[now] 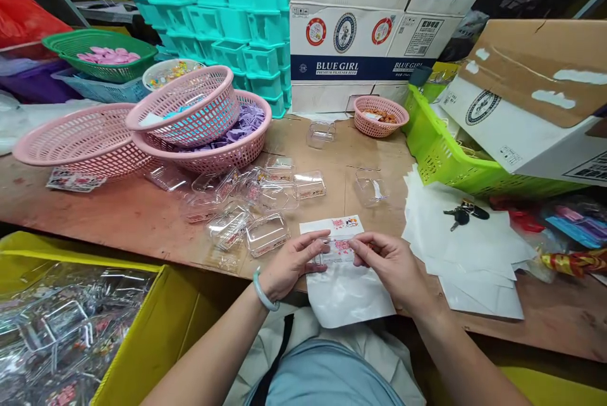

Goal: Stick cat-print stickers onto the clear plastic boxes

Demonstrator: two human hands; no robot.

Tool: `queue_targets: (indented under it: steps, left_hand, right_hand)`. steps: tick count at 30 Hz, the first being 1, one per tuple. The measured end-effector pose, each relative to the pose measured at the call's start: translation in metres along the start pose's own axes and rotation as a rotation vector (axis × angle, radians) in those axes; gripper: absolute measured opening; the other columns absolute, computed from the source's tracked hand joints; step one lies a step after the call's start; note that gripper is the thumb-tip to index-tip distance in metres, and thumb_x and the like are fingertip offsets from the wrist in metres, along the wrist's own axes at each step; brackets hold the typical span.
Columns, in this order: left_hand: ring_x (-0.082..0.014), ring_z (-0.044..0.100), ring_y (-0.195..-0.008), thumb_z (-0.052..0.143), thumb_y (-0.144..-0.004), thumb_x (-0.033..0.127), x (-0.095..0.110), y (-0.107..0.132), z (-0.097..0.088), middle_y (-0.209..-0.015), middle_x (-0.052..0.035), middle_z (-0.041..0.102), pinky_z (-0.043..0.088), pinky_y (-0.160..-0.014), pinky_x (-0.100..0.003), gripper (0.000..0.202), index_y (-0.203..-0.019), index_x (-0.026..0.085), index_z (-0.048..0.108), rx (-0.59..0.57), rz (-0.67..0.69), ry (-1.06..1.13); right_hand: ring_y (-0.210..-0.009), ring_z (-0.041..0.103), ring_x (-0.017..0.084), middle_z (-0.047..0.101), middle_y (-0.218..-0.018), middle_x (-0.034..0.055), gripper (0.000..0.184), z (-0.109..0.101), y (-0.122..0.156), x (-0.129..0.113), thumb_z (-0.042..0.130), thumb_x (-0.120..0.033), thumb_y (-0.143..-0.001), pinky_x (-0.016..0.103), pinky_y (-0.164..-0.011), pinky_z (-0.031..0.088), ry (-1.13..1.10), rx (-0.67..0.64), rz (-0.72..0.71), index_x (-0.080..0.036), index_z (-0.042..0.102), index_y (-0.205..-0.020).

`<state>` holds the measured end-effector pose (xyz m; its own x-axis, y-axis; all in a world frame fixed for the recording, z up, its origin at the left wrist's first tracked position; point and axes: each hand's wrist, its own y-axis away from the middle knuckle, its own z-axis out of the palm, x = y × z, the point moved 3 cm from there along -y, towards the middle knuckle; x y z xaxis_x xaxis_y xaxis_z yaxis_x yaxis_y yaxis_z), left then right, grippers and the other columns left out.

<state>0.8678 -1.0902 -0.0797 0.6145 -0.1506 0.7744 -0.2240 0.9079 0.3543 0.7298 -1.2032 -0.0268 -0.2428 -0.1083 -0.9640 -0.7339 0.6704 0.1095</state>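
Note:
My left hand (296,262), with a pale bracelet on its wrist, grips the left end of a small clear plastic case (336,257). My right hand (392,262) pinches near the case's right end, at a pinkish-red printed sticker. Below both hands lies a white sticker sheet (349,301), with pink lettering and a cartoon cat at its top; it hangs over the table's front edge. Left of my hands, several clear cases with printing, such as this clear case (268,234), are heaped on the table. Another clear case (371,188) stands beyond the sheet.
Pink baskets (199,156) stand at the left, one holding purple pieces. White sheets (469,248) with keys (462,213) on top lie at the right, before a green crate (450,159). A yellow bin (175,311) of clear cases sits front left. Beer cartons (348,33) stand behind.

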Motion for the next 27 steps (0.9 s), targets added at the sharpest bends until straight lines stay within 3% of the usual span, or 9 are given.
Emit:
queue_targets:
  steps: [14, 24, 27]
  left_hand:
    - [-0.0255, 0.054, -0.108, 0.068, -0.077, 0.043, -0.001, 0.002, -0.002, -0.118, -0.0121, 0.06, 0.049, -0.084, -0.038, 0.045, -0.115, 0.019, 0.065, -0.036, 0.021, 0.002]
    - [-0.0246, 0.051, -0.112, 0.066, -0.078, 0.044, 0.001, 0.002, -0.002, -0.125, -0.0102, 0.055, 0.049, -0.084, -0.035, 0.043, -0.114, 0.02, 0.065, -0.04, 0.009, -0.026]
    - [-0.0212, 0.054, -0.105, 0.071, -0.075, 0.041, 0.0, 0.003, 0.001, -0.115, -0.0086, 0.059, 0.049, -0.083, -0.033, 0.047, -0.116, 0.02, 0.063, -0.022, 0.01, -0.061]
  right_hand:
    - [-0.056, 0.05, 0.013, 0.058, -0.055, -0.0001, 0.035, 0.013, 0.004, -0.011, 0.062, -0.051, -0.076, 0.023, -0.054, 0.039, 0.105, -0.042, 0.072, -0.018, 0.066, -0.067]
    - [-0.056, 0.052, 0.013, 0.059, -0.055, -0.0005, 0.032, 0.015, 0.003, -0.016, 0.059, -0.047, -0.079, 0.022, -0.054, 0.039, 0.191, -0.055, 0.074, -0.017, 0.067, -0.071]
    - [-0.054, 0.053, 0.013, 0.059, -0.055, -0.0009, 0.029, 0.019, 0.005, -0.013, 0.057, -0.044, -0.082, 0.022, -0.052, 0.039, 0.234, -0.021, 0.028, -0.018, 0.068, -0.073]
